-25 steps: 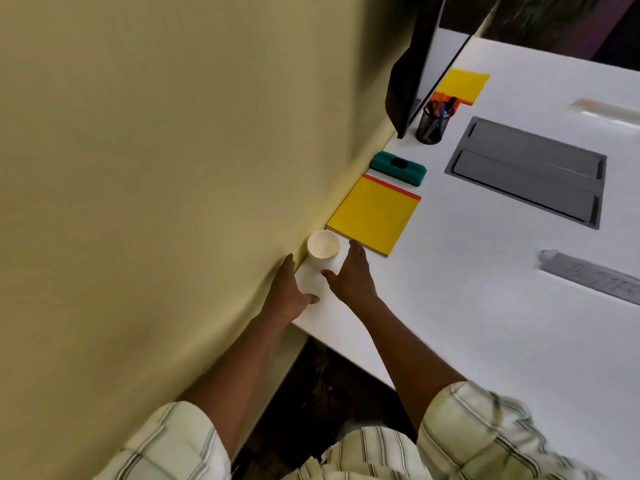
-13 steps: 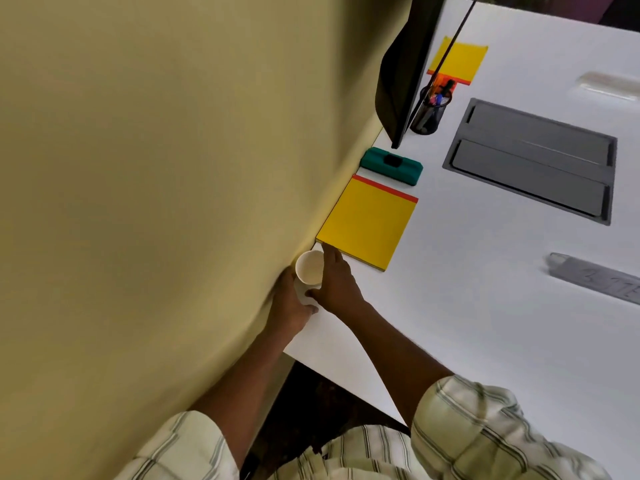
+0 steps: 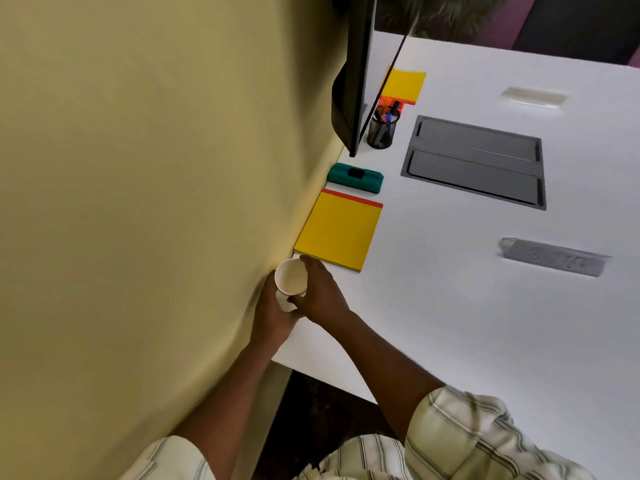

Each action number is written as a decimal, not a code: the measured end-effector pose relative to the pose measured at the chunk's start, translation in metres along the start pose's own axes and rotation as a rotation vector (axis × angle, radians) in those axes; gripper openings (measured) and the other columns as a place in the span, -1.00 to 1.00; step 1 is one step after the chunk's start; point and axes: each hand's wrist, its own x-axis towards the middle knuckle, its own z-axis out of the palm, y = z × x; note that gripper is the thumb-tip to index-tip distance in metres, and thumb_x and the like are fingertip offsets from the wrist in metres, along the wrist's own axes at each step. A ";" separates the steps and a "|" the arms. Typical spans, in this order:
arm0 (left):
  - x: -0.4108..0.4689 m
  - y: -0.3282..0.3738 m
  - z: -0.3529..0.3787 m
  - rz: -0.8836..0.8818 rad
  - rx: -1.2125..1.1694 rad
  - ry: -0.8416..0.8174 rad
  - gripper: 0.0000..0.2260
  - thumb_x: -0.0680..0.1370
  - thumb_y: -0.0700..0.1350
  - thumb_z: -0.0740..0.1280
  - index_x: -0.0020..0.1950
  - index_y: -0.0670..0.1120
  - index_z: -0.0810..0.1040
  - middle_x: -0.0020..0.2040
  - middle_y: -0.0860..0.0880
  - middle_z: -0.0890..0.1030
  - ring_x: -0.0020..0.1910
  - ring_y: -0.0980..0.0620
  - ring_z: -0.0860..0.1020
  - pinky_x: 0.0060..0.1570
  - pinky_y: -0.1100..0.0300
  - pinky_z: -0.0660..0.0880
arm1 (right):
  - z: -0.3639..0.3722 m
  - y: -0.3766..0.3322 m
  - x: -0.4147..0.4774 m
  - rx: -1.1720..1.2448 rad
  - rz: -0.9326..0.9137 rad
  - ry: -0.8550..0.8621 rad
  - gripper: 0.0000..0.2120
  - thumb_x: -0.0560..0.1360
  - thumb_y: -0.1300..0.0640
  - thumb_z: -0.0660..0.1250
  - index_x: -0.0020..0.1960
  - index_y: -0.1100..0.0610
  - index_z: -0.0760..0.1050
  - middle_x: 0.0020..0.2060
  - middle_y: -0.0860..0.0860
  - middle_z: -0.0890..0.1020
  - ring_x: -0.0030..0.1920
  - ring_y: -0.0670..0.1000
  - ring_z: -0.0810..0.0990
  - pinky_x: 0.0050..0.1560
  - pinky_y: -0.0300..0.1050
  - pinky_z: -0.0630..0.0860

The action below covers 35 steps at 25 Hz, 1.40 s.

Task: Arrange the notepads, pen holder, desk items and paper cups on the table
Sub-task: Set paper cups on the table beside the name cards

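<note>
Beside notepad point(image 3: 341, 233), left hand point(image 3: 272, 311) and right hand point(image 3: 322, 292) now clasp cup point(image 3: 291, 277).

No legible text anywhere; grey tag point(image 3: 554, 258) carries raised characters, too blurred to read.

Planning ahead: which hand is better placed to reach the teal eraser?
Probably right: the right hand grips the paper cup on its open-table side, nearest the teal eraser; the left hand sits against the partition.
</note>
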 end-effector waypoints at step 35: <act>-0.448 0.217 0.045 0.763 -0.244 -0.218 -0.41 0.35 -0.25 0.51 0.30 -0.06 0.35 0.10 0.11 0.45 -0.04 0.26 0.50 -0.17 0.64 0.38 | -0.183 -0.075 -0.544 0.063 0.009 0.697 -0.17 0.35 -0.23 0.42 0.49 -0.06 0.11 0.39 -0.09 0.38 0.33 -0.02 0.42 0.28 -0.05 0.46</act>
